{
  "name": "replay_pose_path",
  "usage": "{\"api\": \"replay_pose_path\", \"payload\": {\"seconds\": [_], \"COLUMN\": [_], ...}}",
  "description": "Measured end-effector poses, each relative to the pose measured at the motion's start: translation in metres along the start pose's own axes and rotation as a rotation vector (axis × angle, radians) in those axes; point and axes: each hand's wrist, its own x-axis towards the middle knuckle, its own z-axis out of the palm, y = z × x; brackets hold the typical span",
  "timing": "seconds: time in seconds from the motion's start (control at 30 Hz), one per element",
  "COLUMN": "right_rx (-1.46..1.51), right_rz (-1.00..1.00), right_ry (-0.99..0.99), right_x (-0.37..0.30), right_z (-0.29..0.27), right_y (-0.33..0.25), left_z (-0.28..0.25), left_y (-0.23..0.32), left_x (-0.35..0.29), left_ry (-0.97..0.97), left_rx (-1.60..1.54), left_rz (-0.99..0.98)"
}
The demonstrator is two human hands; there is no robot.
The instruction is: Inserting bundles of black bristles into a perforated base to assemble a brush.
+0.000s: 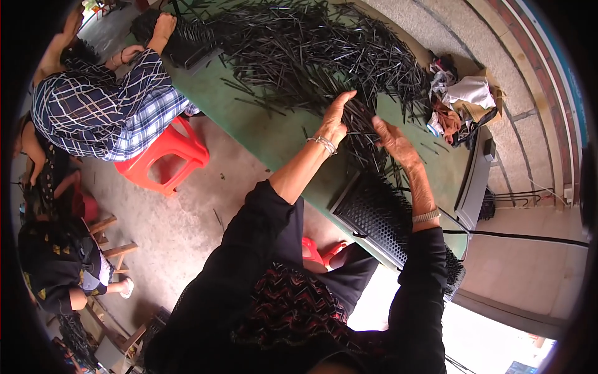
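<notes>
A bunch of thin black sticks is held between my two hands over the green table. My left hand presses on its left side, fingers long and thumb lower down. From the right, my right hand cups the same bunch with its fingers bent toward it. Some fingertips are hidden among the sticks. Just below the hands, a black perforated basket lies near the table's edge with more dark pieces along it. Beyond my hands spreads a large loose heap of black sticks.
Crumpled bags and an open carton sit at the table's right by the wall. A black cable crosses at right. At left, a person in a checked shirt sits on a red plastic stool; other people sit farther left.
</notes>
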Motion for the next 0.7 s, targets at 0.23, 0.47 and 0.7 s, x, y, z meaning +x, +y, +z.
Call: {"api": "replay_pose_path", "payload": {"seconds": [0.23, 0.47, 0.7], "right_rx": [-0.007, -0.044, -0.676], "right_rz": [0.071, 0.071, 0.076], "right_ry": [-0.058, 0.010, 0.029], "right_x": [-0.005, 0.000, 0.020], "right_z": [0.015, -0.005, -0.026], "right_y": [0.013, 0.022, 0.082], "left_z": [-0.010, -0.016, 0.006], "left_y": [-0.001, 0.025, 0.029], "left_x": [0.009, 0.015, -0.016], "left_ry": [-0.069, -0.007, 0.070], "left_rx": [-0.128, -0.062, 0.476], "left_rz": [0.094, 0.232, 0.448]}}
